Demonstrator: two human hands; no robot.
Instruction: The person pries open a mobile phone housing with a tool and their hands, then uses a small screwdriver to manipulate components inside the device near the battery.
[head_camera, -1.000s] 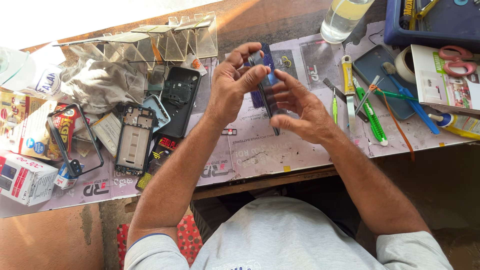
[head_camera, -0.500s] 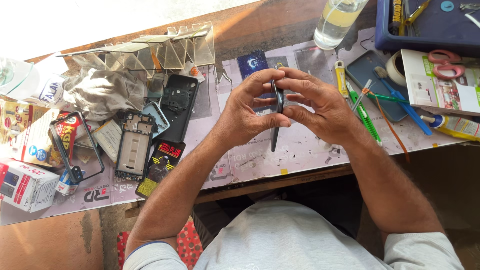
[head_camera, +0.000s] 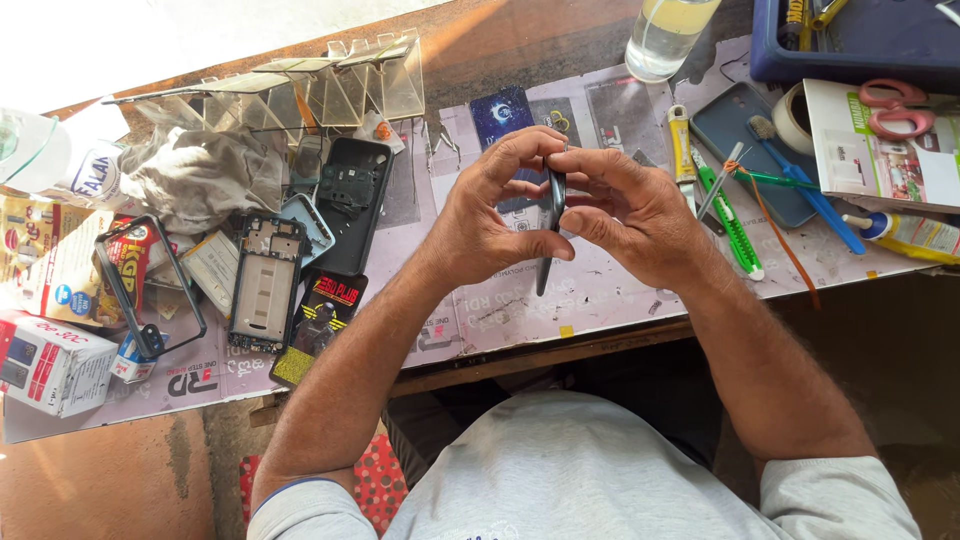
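Two hands meet over the paper-covered wooden tabletop: we see the left hand and the right hand both clamped on a thin dark phone body, held edge-on between them above the surface. Just left lie a black plastic back cover and a bare metal phone frame.

Bright daylight, blown-out upper left, sharp

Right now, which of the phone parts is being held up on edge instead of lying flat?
The dark phone pinched edge-on between the left hand and right hand; the black back cover and frames lie flat.
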